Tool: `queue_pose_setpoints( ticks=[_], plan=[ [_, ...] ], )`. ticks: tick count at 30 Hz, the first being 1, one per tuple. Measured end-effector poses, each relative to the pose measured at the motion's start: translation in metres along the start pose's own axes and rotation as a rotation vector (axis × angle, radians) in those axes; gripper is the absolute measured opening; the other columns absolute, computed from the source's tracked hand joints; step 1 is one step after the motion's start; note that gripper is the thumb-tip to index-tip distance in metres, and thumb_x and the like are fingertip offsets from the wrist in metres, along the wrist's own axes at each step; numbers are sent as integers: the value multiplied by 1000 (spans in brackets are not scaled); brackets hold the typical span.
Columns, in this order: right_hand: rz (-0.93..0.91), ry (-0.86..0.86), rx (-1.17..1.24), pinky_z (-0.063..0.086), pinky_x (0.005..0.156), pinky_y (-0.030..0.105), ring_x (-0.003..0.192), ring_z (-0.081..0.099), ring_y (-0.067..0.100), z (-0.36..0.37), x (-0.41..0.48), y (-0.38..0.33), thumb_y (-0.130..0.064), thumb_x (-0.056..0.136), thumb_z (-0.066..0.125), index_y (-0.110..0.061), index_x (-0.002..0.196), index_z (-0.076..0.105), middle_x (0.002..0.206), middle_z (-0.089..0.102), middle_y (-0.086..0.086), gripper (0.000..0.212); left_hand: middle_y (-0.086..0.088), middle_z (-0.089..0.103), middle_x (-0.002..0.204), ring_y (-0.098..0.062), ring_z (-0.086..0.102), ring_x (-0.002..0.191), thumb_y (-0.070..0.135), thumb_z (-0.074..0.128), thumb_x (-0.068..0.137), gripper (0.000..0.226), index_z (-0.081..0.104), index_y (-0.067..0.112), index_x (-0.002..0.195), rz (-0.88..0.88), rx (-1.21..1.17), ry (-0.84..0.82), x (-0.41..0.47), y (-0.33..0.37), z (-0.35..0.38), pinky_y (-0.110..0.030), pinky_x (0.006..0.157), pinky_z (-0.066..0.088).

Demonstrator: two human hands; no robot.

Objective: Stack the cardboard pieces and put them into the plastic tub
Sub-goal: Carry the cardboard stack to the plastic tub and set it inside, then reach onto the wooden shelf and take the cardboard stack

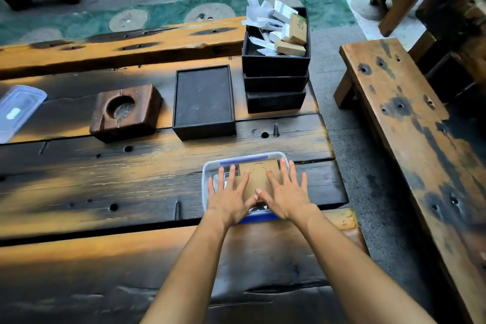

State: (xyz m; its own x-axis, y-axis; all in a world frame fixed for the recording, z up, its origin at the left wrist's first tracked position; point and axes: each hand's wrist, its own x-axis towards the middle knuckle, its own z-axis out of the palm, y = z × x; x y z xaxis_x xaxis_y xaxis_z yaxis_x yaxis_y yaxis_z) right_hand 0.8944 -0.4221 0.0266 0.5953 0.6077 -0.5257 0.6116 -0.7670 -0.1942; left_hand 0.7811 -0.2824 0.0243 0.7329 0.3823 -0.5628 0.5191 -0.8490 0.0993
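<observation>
A clear plastic tub (210,167) with a blue rim stands near the table's right front edge. Brown cardboard pieces (259,173) lie stacked inside it. My left hand (231,196) rests flat on the left side of the stack, fingers spread. Flat on the stack's right side lies my right hand (285,193), its fingers spread too. The two thumbs meet over the near edge of the cardboard. Neither hand grips anything.
A black empty tray (203,102) and a wooden ashtray block (126,112) sit further back. Stacked black boxes (276,81) at the back right hold paper scraps and small cartons. A clear plastic lid (18,110) lies far left. A wooden bench (410,123) stands right of the table.
</observation>
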Motion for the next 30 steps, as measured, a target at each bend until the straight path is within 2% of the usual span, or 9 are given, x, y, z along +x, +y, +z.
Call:
queue_pose_setpoints(
  ticks=[5, 14, 20, 24, 30],
  plan=[
    [64, 68, 44, -12, 121, 65, 154, -30, 33, 2, -38, -5, -84, 92, 17, -36, 165, 4, 168, -32, 9, 88, 0, -31, 168, -35, -33, 153, 87, 1, 87, 79, -14, 53, 157, -26, 23, 85, -37, -11, -5, -67, 118, -21],
    [197, 198, 72, -14, 121, 66, 153, -33, 31, 20, -100, -21, -96, 79, 7, -40, 162, -13, 167, -34, 6, 102, 1, -37, 166, -33, -39, 150, 89, 2, 87, 78, -20, 56, 154, 52, 25, 187, -84, -22, -7, -69, 115, -25],
    [300, 232, 133, -12, 121, 65, 155, -29, 32, 28, -139, -35, -93, 83, 8, -40, 162, -12, 167, -33, 6, 98, 1, -34, 167, -34, -37, 151, 90, -1, 83, 79, -20, 57, 153, 149, 47, 193, -105, -25, -3, -70, 117, -22],
    [400, 280, 186, -9, 123, 63, 157, -24, 32, 38, -175, -44, -91, 85, 14, -39, 164, -6, 170, -26, 7, 96, 2, -33, 168, -34, -36, 151, 90, 0, 83, 79, -17, 58, 153, 239, 61, 195, -120, -21, -1, -70, 117, -20],
    [506, 306, 278, -13, 123, 63, 155, -29, 28, 63, -225, -50, -87, 89, 16, -37, 164, -6, 170, -27, 7, 93, 1, -34, 167, -34, -35, 152, 90, 4, 85, 79, -17, 57, 155, 365, 105, 172, -139, -9, 7, -70, 118, -18]
  ],
)
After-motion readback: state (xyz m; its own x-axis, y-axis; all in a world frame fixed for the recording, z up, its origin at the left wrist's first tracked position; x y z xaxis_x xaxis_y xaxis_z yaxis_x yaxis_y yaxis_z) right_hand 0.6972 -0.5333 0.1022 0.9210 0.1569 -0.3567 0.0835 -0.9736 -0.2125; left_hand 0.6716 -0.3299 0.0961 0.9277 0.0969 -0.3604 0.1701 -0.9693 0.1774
